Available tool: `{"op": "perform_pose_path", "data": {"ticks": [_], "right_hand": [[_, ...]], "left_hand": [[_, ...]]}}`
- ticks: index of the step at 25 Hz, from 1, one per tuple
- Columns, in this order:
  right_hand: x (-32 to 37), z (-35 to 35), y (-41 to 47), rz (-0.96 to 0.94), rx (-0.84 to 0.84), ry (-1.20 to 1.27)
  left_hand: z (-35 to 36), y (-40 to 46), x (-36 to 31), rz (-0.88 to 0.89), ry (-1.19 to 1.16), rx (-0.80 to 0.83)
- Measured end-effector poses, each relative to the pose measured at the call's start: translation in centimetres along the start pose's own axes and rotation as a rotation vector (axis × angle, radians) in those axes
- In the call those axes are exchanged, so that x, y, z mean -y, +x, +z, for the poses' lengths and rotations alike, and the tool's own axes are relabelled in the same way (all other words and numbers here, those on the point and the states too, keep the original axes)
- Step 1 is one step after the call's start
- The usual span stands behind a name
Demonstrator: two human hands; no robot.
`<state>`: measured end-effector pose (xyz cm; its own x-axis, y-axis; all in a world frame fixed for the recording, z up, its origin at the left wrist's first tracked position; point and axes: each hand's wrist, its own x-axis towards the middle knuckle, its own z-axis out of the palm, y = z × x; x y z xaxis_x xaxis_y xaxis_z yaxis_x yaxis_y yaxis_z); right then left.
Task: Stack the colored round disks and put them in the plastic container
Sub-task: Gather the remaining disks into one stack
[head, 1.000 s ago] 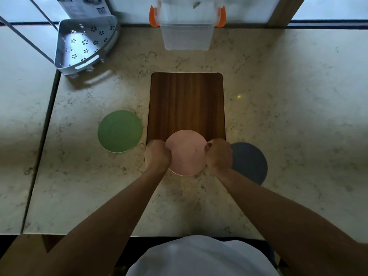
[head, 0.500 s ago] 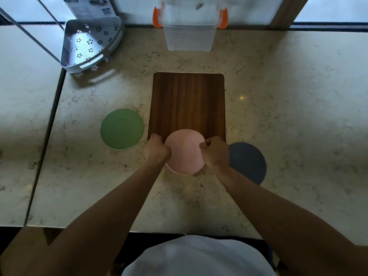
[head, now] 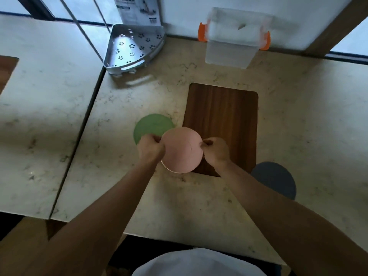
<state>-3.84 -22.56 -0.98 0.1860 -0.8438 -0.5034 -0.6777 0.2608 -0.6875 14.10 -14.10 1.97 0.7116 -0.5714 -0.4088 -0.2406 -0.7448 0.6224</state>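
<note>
Both hands hold a pink disk (head: 181, 150) by its rim: my left hand (head: 150, 148) pinches its left edge, my right hand (head: 215, 150) its right edge. The pink disk is lifted off the counter and overlaps the right edge of a green disk (head: 151, 126) that lies flat on the marble. A dark grey-blue disk (head: 275, 181) lies on the counter to the right, partly behind my right forearm. The clear plastic container (head: 232, 41) with orange latches stands at the back of the counter.
A dark wooden board (head: 223, 118) lies in the middle of the marble counter (head: 119, 176). A grey perforated corner shelf (head: 133, 46) sits at the back left, with a printed box behind it. A seam divides the counter from a second slab on the left.
The pink disk has come up off the board's near edge and moved left toward the green disk, now overlapping it. The camera view has shifted left too.
</note>
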Motion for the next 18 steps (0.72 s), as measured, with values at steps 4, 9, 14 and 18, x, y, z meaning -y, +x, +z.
{"op": "perform_pose_path", "data": {"ticks": [4,9,14,18], "right_hand": [[4.3,3.6,1.2,-0.031,-0.01,-0.019],[7.8,7.1,3.0,-0.017,-0.059,-0.094],[8.5,8.5,3.8,0.003,-0.095,-0.223],[8.5,9.2,3.5,-0.036,-0.121,-0.342]], "left_hand": [[-3.6,3.8,1.4,0.015,-0.033,-0.053],[-5.6,8.2,3.0,0.027,-0.029,-0.03],[-5.7,10.4,3.5,0.088,0.072,0.01],[-5.1,11.0,4.1,0.09,0.17,0.029]]}}
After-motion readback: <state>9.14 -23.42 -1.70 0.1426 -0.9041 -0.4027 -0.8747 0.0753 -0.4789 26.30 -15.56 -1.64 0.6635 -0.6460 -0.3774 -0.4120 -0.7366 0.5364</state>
